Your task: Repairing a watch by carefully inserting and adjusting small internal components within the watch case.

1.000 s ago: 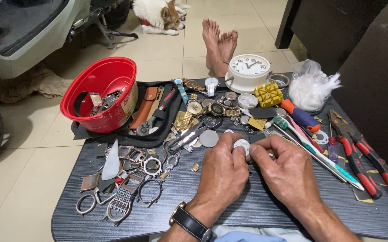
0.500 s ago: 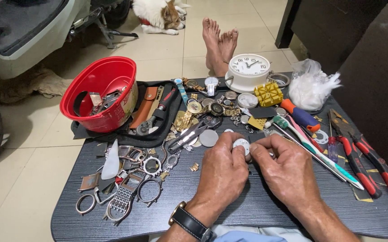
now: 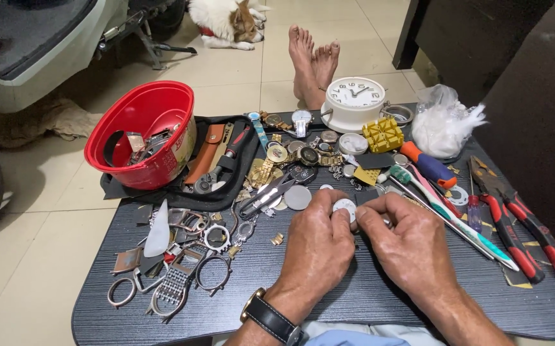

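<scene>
My left hand (image 3: 316, 247) and my right hand (image 3: 407, 242) meet over the dark table (image 3: 354, 301), both pinching a small round white watch part (image 3: 344, 207) between fingertips. A black-strapped wristwatch (image 3: 269, 318) sits on my left wrist. Just beyond my fingers lie a round metal disc (image 3: 298, 197), a dark pair of pliers (image 3: 266, 195) and a pile of watches and watch cases (image 3: 293, 154). What the fingertips do to the part is hidden.
A red bowl (image 3: 143, 131) with tools sits on a black tool roll (image 3: 213, 160) at back left. Metal watch bands and rings (image 3: 181, 263) lie at left. A white alarm clock (image 3: 353, 101), yellow holder (image 3: 383, 133), plastic bag (image 3: 447, 122), screwdrivers (image 3: 428, 165) and red pliers (image 3: 514, 218) stand right. Another person's bare feet (image 3: 312, 61) and a dog (image 3: 226, 22) lie beyond.
Almost nothing has moved; both hands stay on the small white part, with only slight finger shifts.
</scene>
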